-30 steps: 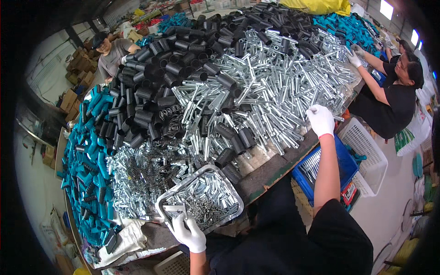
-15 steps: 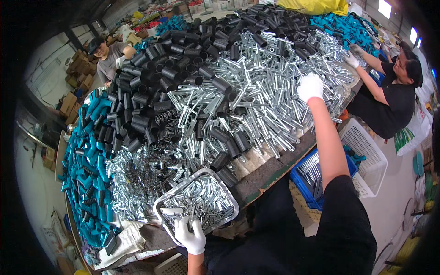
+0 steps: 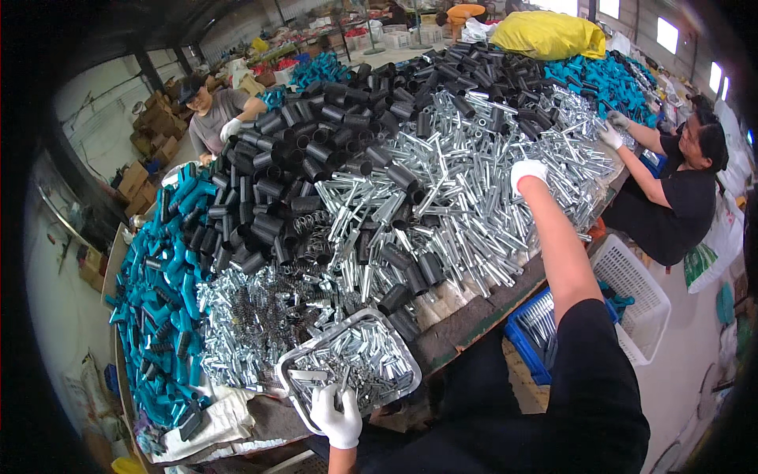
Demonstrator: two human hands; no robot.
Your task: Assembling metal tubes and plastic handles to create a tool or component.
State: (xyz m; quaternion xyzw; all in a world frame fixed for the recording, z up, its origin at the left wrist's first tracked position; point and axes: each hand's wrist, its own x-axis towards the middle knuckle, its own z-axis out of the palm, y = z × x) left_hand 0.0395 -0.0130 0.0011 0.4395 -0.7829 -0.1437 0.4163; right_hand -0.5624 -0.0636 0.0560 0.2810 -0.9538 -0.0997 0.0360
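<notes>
— Left hand? 
— Gloved, closed on the near rim of the tray, steadying it at the bench edge, within easy reach for loading. 
— Right hand? 
— Stretched far out, resting on the tubes; grip impossible to tell, fingers hidden. 
— Tray contents? 
— Small silver parts.

White gloves are worn on the left hand and the right hand, the right arm sleeved in black. Silver metal tubes are heaped beside black sleeves and teal grips on the worktop. A silver tray is filled with shiny small parts. A blue crate, a white basket and a yellow sack are seen.
</notes>
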